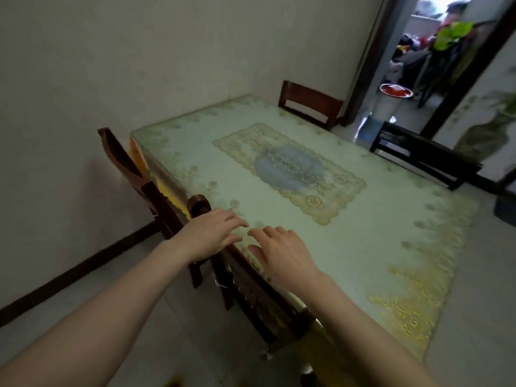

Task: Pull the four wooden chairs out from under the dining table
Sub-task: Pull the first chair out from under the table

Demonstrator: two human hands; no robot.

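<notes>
The dining table (363, 233) carries a pale green floral cloth under glass. A dark wooden chair (259, 300) is tucked against its near left edge, right below my hands. My left hand (212, 236) hovers open over that chair's top rail near the corner post. My right hand (282, 252) is open too, fingers spread above the table edge just past the rail. A second chair (125, 166) stands further along the same side. A third chair (310, 103) is at the far end, and a fourth, darker chair (424, 155) sits on the right side.
A pale wall (111, 65) runs close behind the left-side chairs, with a dark skirting board (78, 269) at floor level. A doorway (413, 79) at the far right opens onto a cluttered room. A dark box (505, 210) stands on the floor at the right.
</notes>
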